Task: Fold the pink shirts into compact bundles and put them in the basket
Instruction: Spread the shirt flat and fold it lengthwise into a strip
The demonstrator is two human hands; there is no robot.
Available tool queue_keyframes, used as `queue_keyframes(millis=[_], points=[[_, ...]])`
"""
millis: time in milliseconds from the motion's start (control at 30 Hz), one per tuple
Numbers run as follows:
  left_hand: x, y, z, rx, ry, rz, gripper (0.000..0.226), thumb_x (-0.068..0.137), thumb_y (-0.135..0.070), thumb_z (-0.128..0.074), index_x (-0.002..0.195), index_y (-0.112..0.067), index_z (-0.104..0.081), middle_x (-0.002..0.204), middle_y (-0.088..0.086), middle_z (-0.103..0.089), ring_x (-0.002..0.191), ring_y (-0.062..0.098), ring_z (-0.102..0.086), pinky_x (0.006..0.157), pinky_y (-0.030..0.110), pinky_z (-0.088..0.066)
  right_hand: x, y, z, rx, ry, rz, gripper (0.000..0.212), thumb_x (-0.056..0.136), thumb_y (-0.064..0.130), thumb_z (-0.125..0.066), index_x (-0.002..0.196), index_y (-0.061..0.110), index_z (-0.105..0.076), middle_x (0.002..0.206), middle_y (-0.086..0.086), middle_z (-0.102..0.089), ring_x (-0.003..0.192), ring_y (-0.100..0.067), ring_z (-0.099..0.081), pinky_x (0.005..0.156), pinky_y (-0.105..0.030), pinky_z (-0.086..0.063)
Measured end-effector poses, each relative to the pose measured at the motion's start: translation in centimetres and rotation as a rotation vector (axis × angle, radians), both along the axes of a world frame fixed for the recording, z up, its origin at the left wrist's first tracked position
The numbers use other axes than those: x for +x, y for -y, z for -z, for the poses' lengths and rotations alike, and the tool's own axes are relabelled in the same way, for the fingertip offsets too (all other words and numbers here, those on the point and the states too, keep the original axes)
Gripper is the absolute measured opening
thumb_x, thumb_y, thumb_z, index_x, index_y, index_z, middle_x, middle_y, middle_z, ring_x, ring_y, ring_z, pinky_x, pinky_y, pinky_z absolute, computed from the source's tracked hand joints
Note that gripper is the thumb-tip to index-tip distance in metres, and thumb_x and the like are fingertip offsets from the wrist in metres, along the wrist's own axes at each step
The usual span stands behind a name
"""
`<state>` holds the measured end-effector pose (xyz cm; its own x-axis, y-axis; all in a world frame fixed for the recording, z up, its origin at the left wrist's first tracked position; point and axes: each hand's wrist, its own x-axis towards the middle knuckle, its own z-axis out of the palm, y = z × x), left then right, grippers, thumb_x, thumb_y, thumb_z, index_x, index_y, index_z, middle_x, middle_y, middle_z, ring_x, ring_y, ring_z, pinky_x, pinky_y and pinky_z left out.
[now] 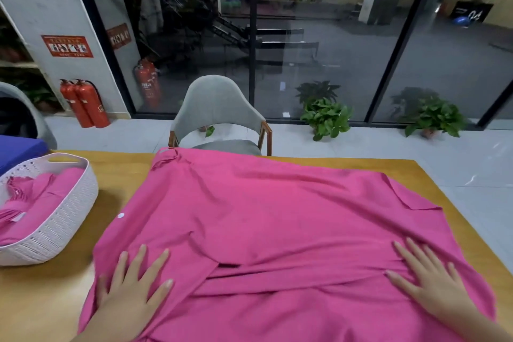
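Note:
A large pink shirt [263, 216] lies spread over the wooden table [116, 172], with its sleeves folded across the near part and its collar at the right. My left hand [133, 289] presses flat on the shirt's near left edge, fingers straight and spread. My right hand [427, 277] lies flat on the near right part, over the folded sleeve. A white woven basket [63, 219] stands at the table's left edge. It holds folded pink shirts [30, 197].
A grey chair [219, 116] stands behind the table's far edge. Beyond it are glass walls, potted plants [327, 116] on the floor and red fire extinguishers [86, 104] at the left. A blue surface [16, 150] shows behind the basket.

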<state>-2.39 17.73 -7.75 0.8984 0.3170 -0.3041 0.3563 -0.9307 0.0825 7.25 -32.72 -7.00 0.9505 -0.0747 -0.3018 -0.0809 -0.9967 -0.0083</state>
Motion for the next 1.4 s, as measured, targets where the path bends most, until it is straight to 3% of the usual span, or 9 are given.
queue_keyframes(millis=[133, 300, 433, 500, 600, 800, 1067, 1267, 1400], points=[[-0.9, 1.2, -0.3, 0.063, 0.182, 0.099, 0.071, 0.071, -0.083, -0.007, 0.111, -0.053, -0.057, 0.112, -0.003, -0.054, 0.110, 0.022, -0.053, 0.081, 0.046, -0.040, 4.6, 2.1, -1.0, -0.001, -0.113, 0.069, 0.077, 0.089, 0.062, -0.042, 0.151, 0.035, -0.004, 0.159, 0.010, 0.001, 0.147, -0.015, -0.004, 0.116, -0.051, -0.011], [4.3, 3.5, -2.8, 0.203, 0.577, 0.293, 0.069, 0.092, -0.059, -0.023, 0.047, -0.022, -0.060, 0.065, 0.000, -0.046, 0.065, 0.025, -0.050, 0.056, 0.039, -0.043, 7.5, -4.4, -2.9, 0.118, 0.189, 0.092, 0.045, 0.090, 0.040, -0.035, 0.119, 0.011, -0.056, 0.129, -0.012, -0.051, 0.120, -0.031, -0.043, 0.102, -0.042, -0.037], [11.8, 6.6, -4.3, 0.042, 0.440, 0.276, 0.042, 0.086, -0.046, -0.041, 0.104, -0.019, -0.066, 0.110, 0.010, -0.058, 0.105, 0.036, -0.057, 0.080, 0.048, -0.051, 8.5, -11.5, -2.6, 0.213, 0.396, 0.038, 0.053, 0.091, 0.040, -0.052, 0.136, 0.014, -0.044, 0.143, -0.013, -0.040, 0.134, -0.033, -0.031, 0.111, -0.050, -0.026], [14.7, 7.5, -3.0, -0.022, 0.279, 0.234, 0.055, 0.093, -0.056, -0.036, 0.145, -0.037, -0.029, 0.155, 0.005, -0.022, 0.144, 0.030, -0.015, 0.111, 0.054, -0.022, 9.2, -13.1, -1.9, 0.228, 0.271, 0.096, 0.066, 0.091, 0.060, -0.042, 0.148, 0.031, -0.025, 0.158, -0.002, -0.016, 0.145, -0.030, -0.008, 0.114, -0.055, -0.010], [17.0, 6.8, -1.0, 0.001, 0.167, 0.231, 0.062, 0.088, -0.071, -0.016, 0.145, -0.053, 0.003, 0.159, -0.010, 0.012, 0.145, 0.025, 0.017, 0.112, 0.059, 0.004, 10.2, -12.5, 0.3, 0.205, 0.137, 0.125, 0.079, 0.079, 0.082, -0.029, 0.147, 0.049, -0.005, 0.160, 0.005, 0.006, 0.146, -0.032, 0.008, 0.112, -0.060, -0.002], [18.1, 1.5, 1.3, 0.053, 0.203, -0.043, 0.054, 0.092, -0.066, -0.016, 0.145, -0.054, -0.013, 0.158, -0.013, -0.011, 0.146, 0.024, -0.007, 0.113, 0.051, -0.012, 13.1, -9.8, 2.4, 0.076, 0.227, -0.094, 0.101, 0.054, 0.096, 0.004, 0.142, 0.053, -0.020, 0.158, 0.014, -0.010, 0.147, -0.022, -0.004, 0.115, -0.049, -0.009], [24.8, 2.0, -1.0, 0.047, 0.198, -0.413, 0.052, 0.093, -0.044, -0.041, 0.135, -0.014, -0.039, 0.141, 0.018, -0.030, 0.133, 0.037, -0.025, 0.107, 0.049, -0.025, 15.9, -9.6, 2.8, 0.137, 0.529, 0.187, 0.049, 0.087, 0.039, -0.056, 0.129, 0.015, -0.053, 0.135, -0.011, -0.047, 0.122, -0.033, -0.041, 0.099, -0.047, -0.031], [26.8, 15.1, -1.4, -0.116, 0.349, 0.014, 0.060, 0.098, -0.047, -0.028, 0.150, -0.019, -0.018, 0.160, 0.005, -0.002, 0.146, 0.028, 0.000, 0.115, 0.053, -0.004, 16.2, -9.7, 3.4, 0.035, 0.575, 0.076, 0.066, 0.081, 0.044, -0.048, 0.141, 0.016, -0.042, 0.154, -0.011, -0.028, 0.144, -0.029, -0.016, 0.113, -0.039, 0.003], [24.9, 22.9, 0.7, -0.133, 0.259, 0.345, 0.069, 0.085, -0.061, 0.002, 0.150, -0.038, 0.000, 0.160, -0.002, 0.010, 0.145, 0.027, 0.015, 0.112, 0.057, 0.011, 16.3, -9.5, 4.1, 0.071, 0.589, 0.288, 0.065, 0.089, 0.042, -0.047, 0.138, 0.000, -0.041, 0.144, -0.022, -0.039, 0.139, -0.036, -0.027, 0.116, -0.049, -0.008]])
